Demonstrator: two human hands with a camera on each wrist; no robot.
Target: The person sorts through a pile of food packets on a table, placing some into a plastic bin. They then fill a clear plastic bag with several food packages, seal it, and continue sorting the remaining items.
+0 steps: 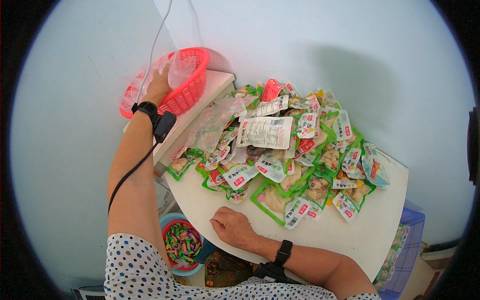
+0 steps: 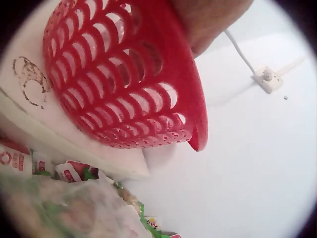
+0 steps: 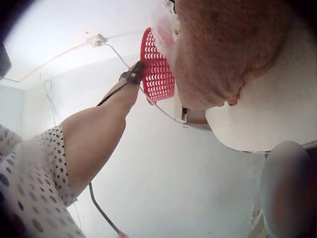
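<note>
Nearest, at the bottom centre of the frame, the right hand (image 1: 233, 227) rests on the white bench (image 1: 350, 235), its fingers curled loosely under and holding nothing. Just left of it and lower down, a blue bowl (image 1: 172, 220) holds small coloured wrapped sweets (image 1: 181, 243). Beyond the hand, spread across the middle of the bench, lies a heap of sealed snack packets (image 1: 300, 150) — green-edged, red-labelled, some turned white side up. A clear plastic bag (image 1: 212, 122) lies on the heap's left edge. Farther off, at the upper left, the left hand (image 1: 158, 87) reaches into a red plastic basket (image 1: 192, 82) lined with thin clear plastic; whether its fingers grip anything there I cannot tell. The basket sits on a raised white ledge (image 1: 220, 82) beside the bench, against the pale wall — a thin cable (image 1: 155, 45) runs down it.
</note>
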